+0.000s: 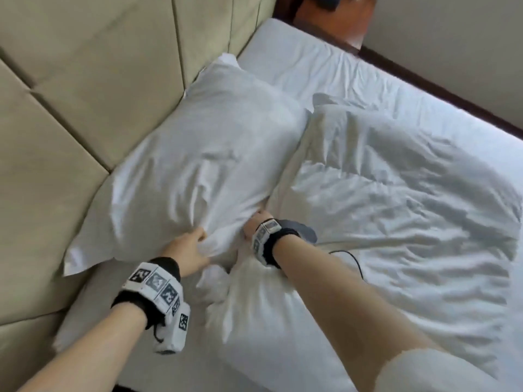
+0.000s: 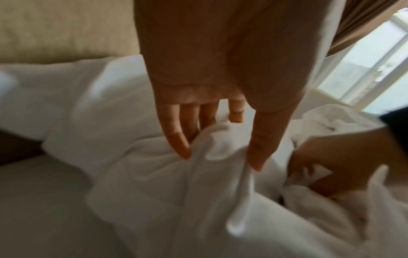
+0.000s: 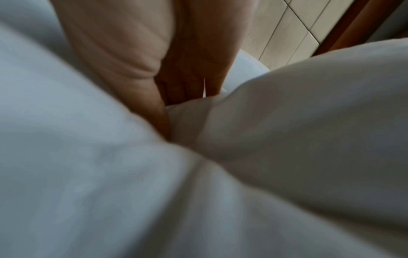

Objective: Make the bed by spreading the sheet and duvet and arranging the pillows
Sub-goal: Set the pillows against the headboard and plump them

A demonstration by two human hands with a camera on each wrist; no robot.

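A large white pillow (image 1: 198, 165) leans against the beige headboard. My left hand (image 1: 192, 247) pinches a fold of the pillow's near edge (image 2: 216, 144) between thumb and fingers. My right hand (image 1: 256, 222) grips the same edge a little to the right, with its fingers buried in the cloth (image 3: 176, 103). A second white pillow (image 1: 254, 306) lies flat beneath my forearms. The crumpled white duvet (image 1: 410, 207) covers the right part of the bed. The white sheet (image 1: 297, 63) shows bare at the far corner.
The padded beige headboard (image 1: 85, 108) runs along the left. A wooden bedside table (image 1: 339, 21) stands beyond the far corner. A dark wooden bed frame edge (image 1: 452, 94) borders the far side. A thin black cable (image 1: 353, 261) trails from my right wrist. A window (image 2: 371, 69) with a brown curtain shows in the left wrist view.
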